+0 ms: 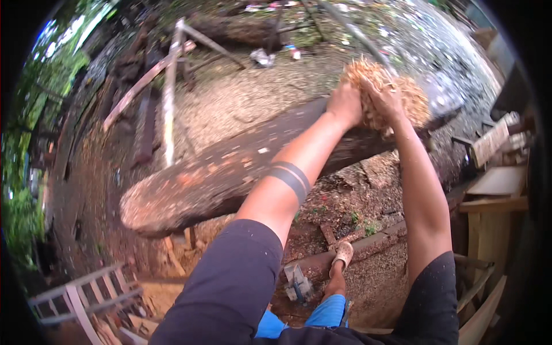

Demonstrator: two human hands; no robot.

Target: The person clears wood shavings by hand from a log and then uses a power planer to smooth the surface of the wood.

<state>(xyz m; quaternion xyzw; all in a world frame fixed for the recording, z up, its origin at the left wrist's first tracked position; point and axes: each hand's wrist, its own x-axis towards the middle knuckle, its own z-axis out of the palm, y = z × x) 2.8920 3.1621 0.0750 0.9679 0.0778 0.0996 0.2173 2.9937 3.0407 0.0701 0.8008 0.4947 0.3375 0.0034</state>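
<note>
left hand [345,104] cupped, fingers closed on heap of pale yellow wood shavings [384,92]; right hand [386,102] pressed in from other side, fingers curled in; heap gathered between both palms, likely against spilling | shavings atop big dark rough log [230,172] | sawdust-strewn ground [241,98] beneath

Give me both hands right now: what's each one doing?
Left hand: closed on the heap of wood shavings above the log.
Right hand: closed on the same heap of shavings.
</note>
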